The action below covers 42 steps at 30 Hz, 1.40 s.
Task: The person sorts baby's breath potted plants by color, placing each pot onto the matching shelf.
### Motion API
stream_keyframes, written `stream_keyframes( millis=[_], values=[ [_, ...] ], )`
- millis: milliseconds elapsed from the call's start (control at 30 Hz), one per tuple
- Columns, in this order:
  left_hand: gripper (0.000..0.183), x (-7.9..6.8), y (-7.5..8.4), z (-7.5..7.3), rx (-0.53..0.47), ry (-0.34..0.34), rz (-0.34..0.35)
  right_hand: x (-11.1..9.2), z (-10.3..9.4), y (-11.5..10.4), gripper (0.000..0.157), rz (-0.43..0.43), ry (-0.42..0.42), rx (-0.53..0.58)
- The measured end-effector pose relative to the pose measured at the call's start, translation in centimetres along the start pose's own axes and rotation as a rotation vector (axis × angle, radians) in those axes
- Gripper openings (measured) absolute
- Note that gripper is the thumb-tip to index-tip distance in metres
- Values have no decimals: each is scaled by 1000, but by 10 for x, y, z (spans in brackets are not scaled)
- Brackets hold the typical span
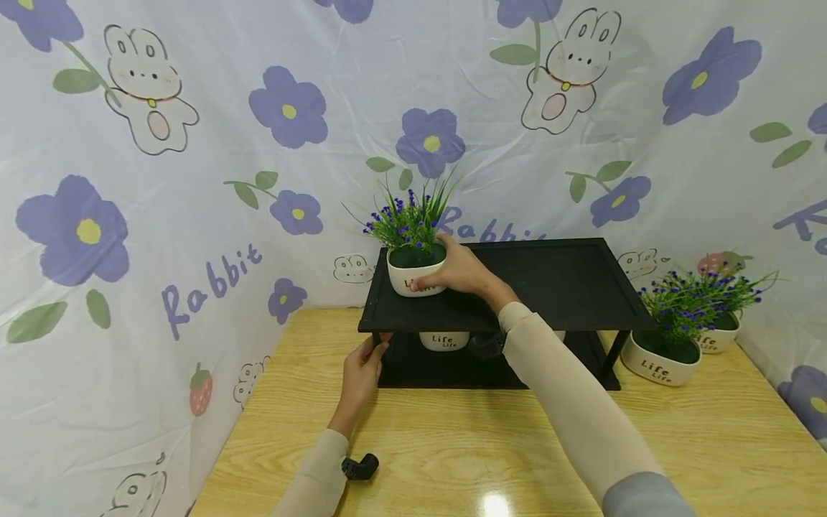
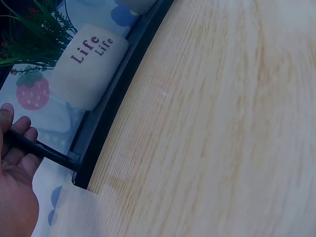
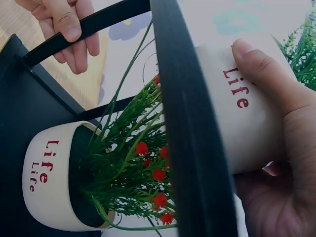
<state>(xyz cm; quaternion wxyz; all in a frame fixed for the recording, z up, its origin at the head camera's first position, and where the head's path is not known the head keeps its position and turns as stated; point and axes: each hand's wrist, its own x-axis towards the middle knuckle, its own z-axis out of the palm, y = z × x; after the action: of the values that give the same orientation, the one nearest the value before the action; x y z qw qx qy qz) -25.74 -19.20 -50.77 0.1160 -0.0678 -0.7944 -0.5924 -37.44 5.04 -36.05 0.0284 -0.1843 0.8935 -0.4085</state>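
On the left end of a black two-tier shelf is a white "Life" pot with purple-flowered greenery, a potted plant. My right hand grips this pot from its right side, the thumb across its front. My left hand holds the shelf's front left post, thumb on one side and fingers on the other. Beneath the top board, a second white pot with red flowers stands on the lower tier; the top board hides its plant in the head view.
Two more white pots with purple flowers, a nearer pot and a farther pot, stand right of the shelf on the wooden table. Part of another pot shows on the lower tier. A patterned cloth hangs behind.
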Motion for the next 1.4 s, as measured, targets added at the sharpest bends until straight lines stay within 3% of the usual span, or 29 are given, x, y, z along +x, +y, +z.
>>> stream_keyframes(
  millis=[533, 900, 1233, 1400],
  values=[
    [29, 2, 2, -1, 12, 7, 36, -1, 2, 0, 129, 23, -9, 29],
    [31, 2, 5, -1, -18, -15, 6, -2, -4, 0, 126, -1, -34, 46],
    [31, 4, 4, -2, -21, -29, -9, -16, -45, 13, 94, -148, -90, 161],
    [27, 9, -21, 1, -20, 19, -5, -33, -74, 20, 62, -185, -37, 167]
  ],
)
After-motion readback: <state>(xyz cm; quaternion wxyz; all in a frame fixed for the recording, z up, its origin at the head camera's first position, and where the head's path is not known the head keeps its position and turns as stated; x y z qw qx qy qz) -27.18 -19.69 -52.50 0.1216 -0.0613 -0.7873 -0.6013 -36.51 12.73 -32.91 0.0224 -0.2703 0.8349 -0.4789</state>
